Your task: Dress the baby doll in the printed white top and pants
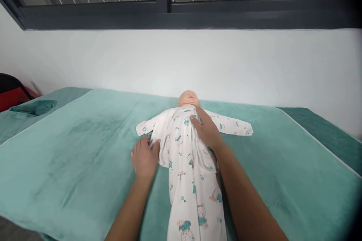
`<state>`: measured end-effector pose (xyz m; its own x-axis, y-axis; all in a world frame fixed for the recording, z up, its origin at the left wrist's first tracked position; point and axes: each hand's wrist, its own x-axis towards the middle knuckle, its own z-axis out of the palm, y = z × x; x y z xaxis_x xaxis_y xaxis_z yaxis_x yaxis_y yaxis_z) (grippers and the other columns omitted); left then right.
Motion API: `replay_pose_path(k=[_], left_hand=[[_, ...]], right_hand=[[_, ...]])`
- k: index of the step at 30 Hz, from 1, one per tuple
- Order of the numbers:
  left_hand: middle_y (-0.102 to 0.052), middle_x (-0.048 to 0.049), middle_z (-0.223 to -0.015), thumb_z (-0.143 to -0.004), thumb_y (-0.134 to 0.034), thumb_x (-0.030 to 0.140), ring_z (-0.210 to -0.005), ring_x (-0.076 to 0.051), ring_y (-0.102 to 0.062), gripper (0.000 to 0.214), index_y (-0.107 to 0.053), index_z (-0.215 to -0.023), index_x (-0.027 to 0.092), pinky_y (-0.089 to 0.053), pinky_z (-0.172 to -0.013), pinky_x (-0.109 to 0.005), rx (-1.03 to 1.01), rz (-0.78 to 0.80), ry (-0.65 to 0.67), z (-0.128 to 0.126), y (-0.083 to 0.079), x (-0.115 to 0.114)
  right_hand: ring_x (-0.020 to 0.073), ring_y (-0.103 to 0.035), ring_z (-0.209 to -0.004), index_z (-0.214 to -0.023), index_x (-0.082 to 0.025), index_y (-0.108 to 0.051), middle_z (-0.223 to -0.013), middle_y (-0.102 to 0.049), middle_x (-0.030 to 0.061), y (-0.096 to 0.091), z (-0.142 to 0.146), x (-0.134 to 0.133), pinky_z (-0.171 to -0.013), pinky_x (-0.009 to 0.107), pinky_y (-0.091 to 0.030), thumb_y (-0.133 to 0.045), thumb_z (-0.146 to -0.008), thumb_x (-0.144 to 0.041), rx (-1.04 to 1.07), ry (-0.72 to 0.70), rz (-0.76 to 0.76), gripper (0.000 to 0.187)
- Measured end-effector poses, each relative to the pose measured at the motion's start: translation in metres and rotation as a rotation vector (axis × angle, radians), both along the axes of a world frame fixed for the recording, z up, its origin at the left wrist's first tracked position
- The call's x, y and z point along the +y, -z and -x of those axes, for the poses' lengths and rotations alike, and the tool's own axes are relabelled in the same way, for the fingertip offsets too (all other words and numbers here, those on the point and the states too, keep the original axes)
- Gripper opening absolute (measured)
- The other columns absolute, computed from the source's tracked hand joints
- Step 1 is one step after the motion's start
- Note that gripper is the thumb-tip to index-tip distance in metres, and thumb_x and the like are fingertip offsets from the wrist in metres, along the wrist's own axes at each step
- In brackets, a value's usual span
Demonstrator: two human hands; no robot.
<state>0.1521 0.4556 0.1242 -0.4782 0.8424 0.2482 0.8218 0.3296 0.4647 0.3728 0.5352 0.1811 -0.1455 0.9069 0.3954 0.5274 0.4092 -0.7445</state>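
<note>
A baby doll lies on its back on a teal towel, head towards the wall. It wears a white romper printed with small teal and pink animals, sleeves spread out sideways. My left hand rests flat beside the doll's left flank, fingertips touching the loose edge of the romper. On the doll's chest lies my right hand, fingers stretched out and pressing the cloth down.
The towel covers a padded table against a white wall below a dark-framed window. A folded dark teal cloth lies at the far left, beside a red and black object.
</note>
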Motion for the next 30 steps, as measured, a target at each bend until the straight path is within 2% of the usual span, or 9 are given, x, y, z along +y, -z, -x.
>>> replay_pose_path(k=[4,7,9,12,15,19,22,26,30], left_hand=[[-0.072,-0.0092,-0.098,-0.088,-0.054,0.050,-0.102,-0.033,-0.063,0.039,-0.070,-0.103,0.018,-0.043,-0.091,-0.045,-0.363,0.080,0.104,0.000,-0.011,0.012],[-0.072,-0.0044,-0.097,-0.087,-0.056,0.053,-0.095,-0.026,-0.064,0.037,-0.069,-0.098,0.020,-0.047,-0.081,-0.034,-0.785,-0.169,0.169,-0.010,-0.028,0.009],[-0.071,-0.0028,-0.100,-0.089,-0.057,0.050,-0.095,-0.022,-0.063,0.034,-0.068,-0.100,0.021,-0.047,-0.080,-0.031,-0.872,-0.375,0.207,-0.025,-0.046,0.004],[-0.070,-0.0027,-0.103,-0.090,-0.059,0.041,-0.099,-0.020,-0.062,0.023,-0.069,-0.096,0.021,-0.046,-0.086,-0.030,-0.748,-0.472,0.388,-0.054,-0.076,-0.003],[-0.070,-0.0014,-0.097,-0.093,-0.055,0.027,-0.093,-0.018,-0.062,0.015,-0.069,-0.091,0.022,-0.046,-0.084,-0.031,-0.490,-0.315,0.719,-0.083,-0.088,-0.009],[-0.067,0.0003,-0.085,-0.096,-0.046,0.016,-0.081,-0.016,-0.060,0.021,-0.066,-0.089,0.022,-0.046,-0.072,-0.030,-0.210,-0.172,0.960,-0.106,-0.070,-0.024],[-0.066,0.0005,-0.084,-0.093,-0.049,0.010,-0.078,-0.015,-0.058,0.019,-0.064,-0.093,0.021,-0.045,-0.070,-0.030,-0.121,-0.272,1.051,-0.109,-0.055,-0.043],[-0.065,-0.0037,-0.103,-0.091,-0.051,0.006,-0.098,-0.016,-0.058,0.026,-0.061,-0.109,0.022,-0.046,-0.087,-0.032,-0.175,-0.575,0.759,-0.090,-0.045,-0.064],[-0.058,-0.0064,-0.116,-0.097,-0.050,0.018,-0.111,-0.018,-0.055,0.021,-0.060,-0.114,0.026,-0.045,-0.094,-0.034,-0.304,-0.469,0.430,-0.068,-0.029,-0.074]], right_hand=[[0.0280,-0.029,-0.149,-0.149,-0.016,-0.043,-0.158,-0.037,0.0123,-0.002,-0.002,0.000,-0.122,0.048,-0.024,-0.040,-0.097,-0.051,-0.061,-0.016,0.030,0.063],[0.0274,-0.026,-0.150,-0.151,-0.016,-0.040,-0.160,-0.033,0.0117,-0.005,-0.003,0.003,-0.123,0.048,-0.022,-0.041,-0.096,-0.050,-0.060,-0.040,0.068,0.064],[0.0270,-0.026,-0.150,-0.151,-0.018,-0.041,-0.161,-0.033,0.0103,-0.006,-0.003,0.004,-0.123,0.048,-0.021,-0.042,-0.096,-0.049,-0.042,-0.061,0.073,0.062],[0.0264,-0.027,-0.150,-0.148,-0.022,-0.045,-0.160,-0.035,0.0079,-0.006,-0.005,0.004,-0.123,0.049,-0.023,-0.044,-0.096,-0.046,0.010,-0.083,0.059,0.058],[0.0245,-0.037,-0.145,-0.143,-0.024,-0.051,-0.154,-0.045,0.0063,-0.004,-0.006,0.004,-0.120,0.047,-0.030,-0.046,-0.096,-0.040,0.126,-0.080,0.069,0.050],[0.0198,-0.047,-0.137,-0.137,-0.028,-0.056,-0.146,-0.055,0.0021,-0.003,-0.007,0.007,-0.116,0.044,-0.036,-0.041,-0.094,-0.019,0.179,-0.152,-0.079,0.045],[0.0182,-0.041,-0.141,-0.128,-0.030,-0.063,-0.143,-0.057,-0.0015,-0.005,-0.006,0.009,-0.117,0.044,-0.033,-0.034,-0.090,-0.004,0.008,-0.354,-0.291,0.054],[0.0204,-0.052,-0.128,-0.102,-0.028,-0.072,-0.122,-0.070,-0.0014,-0.008,-0.002,0.010,-0.107,0.044,-0.040,-0.035,-0.081,0.004,-0.104,-0.359,-0.355,0.053],[0.0214,-0.058,-0.111,-0.087,-0.025,-0.071,-0.109,-0.070,0.0023,-0.011,0.004,0.008,-0.095,0.041,-0.044,-0.037,-0.082,0.002,-0.049,-0.155,-0.329,0.043]])
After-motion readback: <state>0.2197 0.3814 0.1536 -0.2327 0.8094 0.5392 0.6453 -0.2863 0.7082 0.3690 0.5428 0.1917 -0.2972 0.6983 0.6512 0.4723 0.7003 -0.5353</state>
